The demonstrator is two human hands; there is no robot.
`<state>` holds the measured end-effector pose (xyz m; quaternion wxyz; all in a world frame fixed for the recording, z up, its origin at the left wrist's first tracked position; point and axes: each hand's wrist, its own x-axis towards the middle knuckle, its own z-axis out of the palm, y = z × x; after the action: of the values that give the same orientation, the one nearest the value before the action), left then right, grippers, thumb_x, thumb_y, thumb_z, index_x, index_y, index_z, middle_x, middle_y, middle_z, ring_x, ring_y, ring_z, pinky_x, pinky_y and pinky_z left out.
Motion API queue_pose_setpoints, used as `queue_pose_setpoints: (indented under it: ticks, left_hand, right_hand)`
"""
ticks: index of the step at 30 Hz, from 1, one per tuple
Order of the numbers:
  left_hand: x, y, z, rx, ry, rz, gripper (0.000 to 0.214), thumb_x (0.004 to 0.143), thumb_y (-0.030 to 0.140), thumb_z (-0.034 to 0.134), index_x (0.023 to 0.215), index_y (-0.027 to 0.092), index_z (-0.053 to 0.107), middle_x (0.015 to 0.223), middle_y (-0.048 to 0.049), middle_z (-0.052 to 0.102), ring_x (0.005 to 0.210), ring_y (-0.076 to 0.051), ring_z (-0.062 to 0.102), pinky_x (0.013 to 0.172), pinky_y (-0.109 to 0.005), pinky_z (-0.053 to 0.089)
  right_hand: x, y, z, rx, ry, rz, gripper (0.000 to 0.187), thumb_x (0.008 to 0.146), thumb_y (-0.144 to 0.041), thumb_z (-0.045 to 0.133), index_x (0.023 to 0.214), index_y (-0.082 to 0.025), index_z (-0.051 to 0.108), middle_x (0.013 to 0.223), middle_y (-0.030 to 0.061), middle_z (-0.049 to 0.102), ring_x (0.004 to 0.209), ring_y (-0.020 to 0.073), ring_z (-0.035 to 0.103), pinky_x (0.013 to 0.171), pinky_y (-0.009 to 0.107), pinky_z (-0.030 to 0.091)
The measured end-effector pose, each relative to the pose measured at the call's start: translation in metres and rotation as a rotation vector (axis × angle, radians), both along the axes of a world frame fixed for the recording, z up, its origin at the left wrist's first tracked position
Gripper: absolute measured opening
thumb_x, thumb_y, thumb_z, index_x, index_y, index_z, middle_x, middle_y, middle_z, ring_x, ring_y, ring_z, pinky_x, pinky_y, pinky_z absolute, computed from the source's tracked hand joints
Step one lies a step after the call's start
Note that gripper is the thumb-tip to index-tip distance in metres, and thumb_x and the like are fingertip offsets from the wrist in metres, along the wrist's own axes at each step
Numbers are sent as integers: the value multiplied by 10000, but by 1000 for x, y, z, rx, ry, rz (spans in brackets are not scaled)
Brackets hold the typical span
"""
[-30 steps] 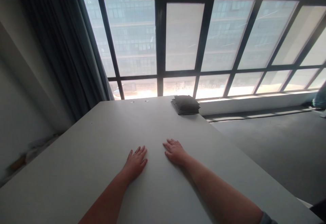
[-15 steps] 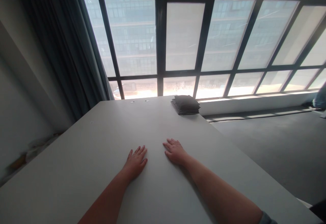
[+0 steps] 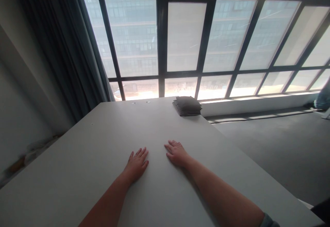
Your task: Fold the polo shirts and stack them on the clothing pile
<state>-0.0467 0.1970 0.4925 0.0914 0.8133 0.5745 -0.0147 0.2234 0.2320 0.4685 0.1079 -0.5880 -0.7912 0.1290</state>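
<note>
My left hand (image 3: 137, 165) lies flat on the white table (image 3: 123, 123), its fingers spread and pointing away from me. To its right, my right hand (image 3: 177, 154) also rests palm down on the tabletop with the fingers apart. Neither hand holds anything, and a gap of bare tabletop lies between them. Beyond my right hand, at the table's far right corner, sits a stack of dark grey folded cloths (image 3: 187, 106) with jagged-looking edges. Neither hand touches the stack.
Tall dark-framed windows (image 3: 187, 36) rise behind the table. A dark curtain (image 3: 67, 48) hangs at the left. Two small round fittings (image 3: 147, 102) are set near the far table edge. Grey floor (image 3: 278, 144) stretches to the right, and blurred items (image 3: 18, 165) lie beyond the left edge.
Both hands stay in place on the table. The whole view has shifted very slightly; nothing else visibly differs.
</note>
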Motion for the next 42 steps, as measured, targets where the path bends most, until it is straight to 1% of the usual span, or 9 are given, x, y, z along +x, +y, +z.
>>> queue_pose_setpoints:
  ticks: [11,17,24,30,34,36,38,40,42]
  left_hand:
    - [-1,3,-6,5,-9,-4,670,1011,366,311,1663,213,303,1736,-51,175,1619,-254,149,1306,-569,83]
    - [0,3,-5,6,-4,2,670,1010,361,304,1661,206,309,1736,-44,173,1619,-247,153,1309,-561,74]
    - [1,3,-15,65,8,8,658,1005,333,310,1654,221,334,1730,-61,201,1612,-258,185,1303,-571,101]
    - [21,-10,-17,136,48,53,622,1027,335,281,1628,216,390,1723,-86,244,1606,-289,201,1299,-569,149]
    - [32,-25,-15,144,-7,36,594,1025,383,354,1594,240,442,1710,-90,294,1597,-311,230,1299,-573,158]
    - [35,-36,-16,140,-73,-4,545,1006,393,423,1522,249,525,1693,-86,340,1589,-314,254,1300,-575,163]
    - [38,-49,-21,132,-161,-101,422,980,382,493,1345,239,648,1667,-84,394,1580,-312,279,1304,-566,169]
    - [40,-64,-25,109,-251,-255,264,951,389,572,1114,240,718,1642,-70,434,1568,-309,305,1309,-549,171]
    - [42,-78,-29,51,-310,-437,196,915,435,668,976,260,732,1627,-37,459,1556,-305,328,1316,-538,155]
  right_hand:
    - [0,-2,3,-9,-7,-6,633,966,-386,527,1578,-225,498,1697,138,307,1582,343,260,1296,538,137]
    - [4,3,-1,56,14,10,608,947,-401,565,1532,-233,562,1649,135,402,1535,322,355,1286,492,205]
    - [5,5,-3,130,42,10,544,937,-377,580,1461,-243,637,1583,127,497,1476,294,444,1260,465,283]
    - [6,7,-3,186,81,-4,483,938,-328,565,1396,-235,687,1547,117,544,1458,259,474,1254,424,313]
    - [6,9,-4,194,120,-39,490,915,-295,568,1374,-183,698,1550,146,532,1463,262,471,1257,406,319]
    - [6,9,-4,199,150,-44,486,907,-290,568,1357,-172,709,1520,144,563,1434,256,501,1251,392,335]
    - [7,9,-5,203,170,-44,471,905,-292,567,1334,-173,723,1495,140,586,1412,254,523,1243,387,352]
    - [8,10,-6,208,178,-40,453,909,-292,567,1314,-177,733,1487,139,594,1408,251,527,1241,384,358]
    - [9,11,-8,214,185,-38,446,909,-288,575,1309,-173,735,1481,143,598,1407,249,528,1240,382,358]
